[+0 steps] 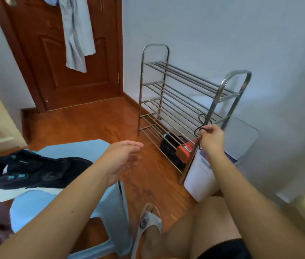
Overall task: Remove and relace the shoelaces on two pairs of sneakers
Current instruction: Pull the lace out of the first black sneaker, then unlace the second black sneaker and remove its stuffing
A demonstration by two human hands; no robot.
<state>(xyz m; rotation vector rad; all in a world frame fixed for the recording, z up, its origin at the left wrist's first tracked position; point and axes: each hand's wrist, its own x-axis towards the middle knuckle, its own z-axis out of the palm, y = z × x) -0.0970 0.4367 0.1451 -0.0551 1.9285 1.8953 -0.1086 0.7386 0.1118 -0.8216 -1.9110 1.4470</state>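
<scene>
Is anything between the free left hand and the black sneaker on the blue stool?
Nothing visible: the left hand hovers open past the black sneaker, toe-side, open air between. The right hand holds a black lace.

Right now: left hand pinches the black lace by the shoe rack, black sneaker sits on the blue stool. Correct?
Not quite. The head view shows the right hand pinching the black lace by the shoe rack; the left hand is open and holds nothing. The black sneaker does sit on the blue stool.

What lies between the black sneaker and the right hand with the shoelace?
In the head view, the open left hand hovers between the black sneaker and the right hand pinching the black shoelace.
</scene>
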